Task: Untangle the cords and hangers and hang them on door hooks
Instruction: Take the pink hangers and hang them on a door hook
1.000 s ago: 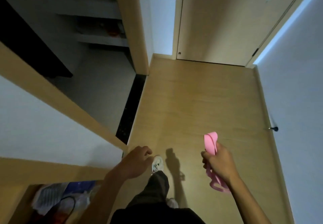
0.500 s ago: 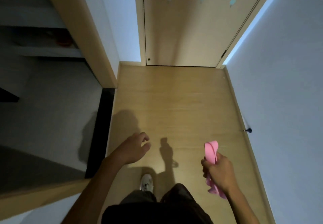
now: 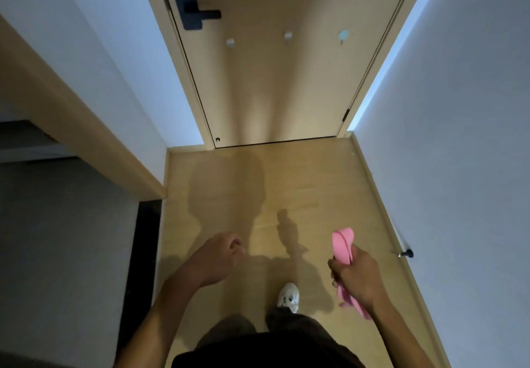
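Fingers point(image 3: 335, 269) of the right hand point(image 3: 358, 280) curl round a pink strap point(image 3: 342, 243), with loops sticking out above and below them. It looks soft, light and floppy, so probably best hung by one loop. Left hand point(image 3: 218, 258) is loosely curled and empty. Hooks point(image 3: 287, 35) are well ahead.

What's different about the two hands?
The right hand grips a folded pink strap, while the left hand holds nothing. The right hand's fingers wrap round the strap, and the left hand's fingers are only loosely curled. Both hands are held out in front of the person, above the wooden floor and facing the door.
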Demonstrator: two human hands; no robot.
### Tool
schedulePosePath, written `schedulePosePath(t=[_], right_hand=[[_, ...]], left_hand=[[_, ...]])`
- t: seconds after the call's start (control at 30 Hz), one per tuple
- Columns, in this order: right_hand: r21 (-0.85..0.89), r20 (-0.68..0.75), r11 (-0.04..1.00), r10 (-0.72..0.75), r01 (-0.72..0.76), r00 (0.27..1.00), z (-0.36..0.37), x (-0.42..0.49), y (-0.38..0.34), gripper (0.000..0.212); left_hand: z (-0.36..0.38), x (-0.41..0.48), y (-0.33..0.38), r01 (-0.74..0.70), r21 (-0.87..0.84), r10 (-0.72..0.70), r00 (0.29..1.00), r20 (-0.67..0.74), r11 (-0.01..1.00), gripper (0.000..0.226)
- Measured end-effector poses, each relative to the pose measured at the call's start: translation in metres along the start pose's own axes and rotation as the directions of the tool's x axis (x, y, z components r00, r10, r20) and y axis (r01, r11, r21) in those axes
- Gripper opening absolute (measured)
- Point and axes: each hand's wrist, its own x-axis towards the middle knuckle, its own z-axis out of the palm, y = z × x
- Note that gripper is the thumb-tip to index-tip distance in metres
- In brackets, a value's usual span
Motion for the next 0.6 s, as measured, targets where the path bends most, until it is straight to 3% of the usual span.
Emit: schedulePosePath(t=[0.33,0.5,0.6], right_hand=[[-0.053,0.017,0.989,-0.140,0.141,0.990,-0.039,0.146,-0.118,0.006],[0.153,0.060,0.988,0.013,-0.022,0.998,-0.038,0.206,-0.140,0.003],[0.161,-0.010,0.979,0.127,-0.124,0.992,-0.043,0.237,-0.153,0.002]], left_hand=[[-0.063,0.108,0.040,0.084,-0.054,-0.084,0.996,0.008,0.995,0.034],[-0.111,0.191,0.049,0.063,-0.049,-0.064,0.998,0.001,0.997,0.032],[-0.152,0.243,0.066,0.031,-0.027,-0.032,0.999,-0.015,0.999,0.029]])
